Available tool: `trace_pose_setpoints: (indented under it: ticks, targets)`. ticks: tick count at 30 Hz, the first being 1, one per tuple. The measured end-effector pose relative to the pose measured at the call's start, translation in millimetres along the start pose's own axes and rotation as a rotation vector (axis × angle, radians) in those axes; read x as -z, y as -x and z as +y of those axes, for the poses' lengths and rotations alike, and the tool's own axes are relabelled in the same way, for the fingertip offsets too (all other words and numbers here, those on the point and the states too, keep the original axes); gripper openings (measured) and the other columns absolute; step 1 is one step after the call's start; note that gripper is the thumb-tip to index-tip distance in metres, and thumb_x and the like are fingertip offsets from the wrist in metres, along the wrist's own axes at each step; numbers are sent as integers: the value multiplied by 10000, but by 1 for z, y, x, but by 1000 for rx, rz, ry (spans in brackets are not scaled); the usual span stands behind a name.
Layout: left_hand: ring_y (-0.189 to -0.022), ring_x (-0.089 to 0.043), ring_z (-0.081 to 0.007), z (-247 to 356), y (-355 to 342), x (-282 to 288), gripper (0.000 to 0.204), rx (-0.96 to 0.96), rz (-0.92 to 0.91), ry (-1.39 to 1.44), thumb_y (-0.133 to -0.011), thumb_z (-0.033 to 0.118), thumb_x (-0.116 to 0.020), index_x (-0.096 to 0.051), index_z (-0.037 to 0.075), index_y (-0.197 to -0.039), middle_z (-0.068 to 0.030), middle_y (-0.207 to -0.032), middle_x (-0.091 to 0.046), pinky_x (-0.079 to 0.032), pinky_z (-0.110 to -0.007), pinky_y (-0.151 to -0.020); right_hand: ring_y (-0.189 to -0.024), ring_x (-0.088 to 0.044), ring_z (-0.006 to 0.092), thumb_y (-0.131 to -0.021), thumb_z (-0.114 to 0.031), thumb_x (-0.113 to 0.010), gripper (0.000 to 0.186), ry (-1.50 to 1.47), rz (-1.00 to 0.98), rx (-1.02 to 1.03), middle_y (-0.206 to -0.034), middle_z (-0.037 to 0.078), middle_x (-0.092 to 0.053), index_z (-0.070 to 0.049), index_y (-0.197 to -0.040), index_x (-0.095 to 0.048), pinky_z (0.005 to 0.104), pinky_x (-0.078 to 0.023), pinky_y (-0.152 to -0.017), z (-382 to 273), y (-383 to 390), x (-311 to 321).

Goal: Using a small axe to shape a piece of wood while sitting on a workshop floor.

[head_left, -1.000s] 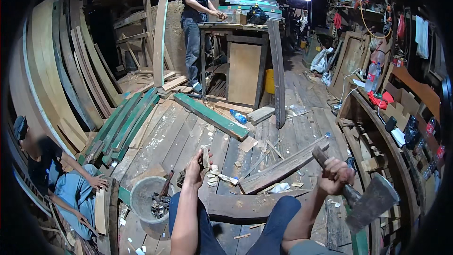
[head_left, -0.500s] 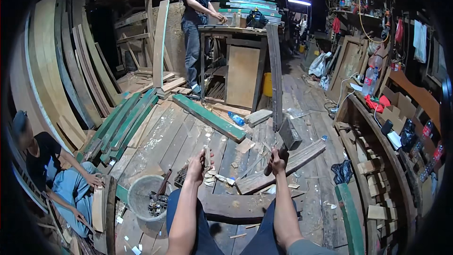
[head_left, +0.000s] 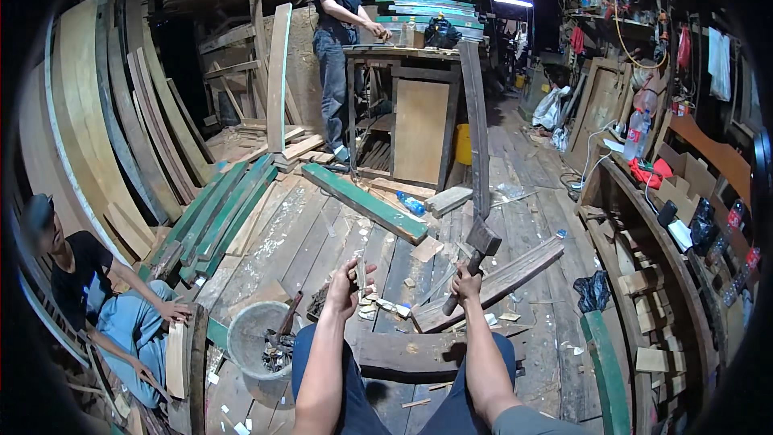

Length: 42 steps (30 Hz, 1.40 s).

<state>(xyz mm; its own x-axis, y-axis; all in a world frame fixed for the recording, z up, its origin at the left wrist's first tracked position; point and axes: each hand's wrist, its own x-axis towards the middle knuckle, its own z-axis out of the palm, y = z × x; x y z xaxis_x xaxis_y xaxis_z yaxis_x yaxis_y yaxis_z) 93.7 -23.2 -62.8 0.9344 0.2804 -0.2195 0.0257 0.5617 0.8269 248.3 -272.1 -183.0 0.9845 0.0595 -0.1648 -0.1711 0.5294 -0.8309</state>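
My right hand is closed round the handle of a dark mallet. The mallet's blocky head points up and away, and the handle's butt sticks out below my fist. My left hand is raised at about the same height, with a thin pale strip upright between thumb and fingers; its exact kind is too small to make out. Below both hands a thick dark wooden beam lies crosswise between my knees. Just beyond it, a grooved length of timber rests slantwise on the floor.
A bucket of metal tools stands left of my knee. A seated person is at the left with a hand on an upright wood block; another person stands at a workbench. Green planks and wood chips lie about. Shelving stands right.
The mallet has tilted in my right hand, so its head shows smaller and lower and its handle is now visible. My left hand has turned slightly, fingers more spread. The view has shifted a little.
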Motion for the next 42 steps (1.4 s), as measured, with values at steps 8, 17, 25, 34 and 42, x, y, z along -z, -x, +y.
trace_pose_setpoints:
  ticks: [8, 17, 25, 34, 42]
  targets:
    - [-655, -524, -148, 1, -5, 7, 397, -30, 8, 5, -918, 437, -425, -515, 97, -1101, -64, -888, -601, -414, -277, -551, -300, -301, 90, -835, -240, -643, 321, 19, -33, -6, -444, -30, -320, -122, -638, -419, 274, -252, -293, 4, -5, 2]
    - [-647, -515, -143, 3, -5, 3, 408, -20, -34, 19, -888, 454, -462, -543, 88, -1049, -39, -847, -575, -430, -281, -570, -319, -268, 90, -862, -316, -564, 226, -9, -12, -58, -443, -43, -257, -114, -774, -519, 256, -254, -322, 14, -24, 20]
    - [-645, -512, -147, 0, -7, 2, 426, -19, -51, 41, -890, 447, -456, -521, 67, -1070, -51, -850, -565, -431, -284, -568, -303, -265, 95, -839, -264, -575, 349, 4, -86, -52, -421, -48, -258, -155, -564, -391, 265, -251, -313, 3, -21, 22]
    - [-655, -529, -148, -1, -7, 7, 395, -32, -36, 0, -907, 433, -444, -550, 82, -1055, -40, -844, -590, -428, -291, -566, -292, -294, 107, -828, -252, -595, 352, 109, -51, 16, -415, -30, -290, -127, -564, -397, 277, -255, -309, -17, 6, -1]
    - [-638, -528, -151, -2, -10, 6, 381, 1, -45, 40, -905, 430, -461, -559, 84, -1030, -42, -832, -592, -428, -288, -545, -304, -307, 104, -838, -262, -591, 350, 96, -89, 5, -428, -23, -311, -121, -579, -403, 273, -259, -322, -17, 3, 4]
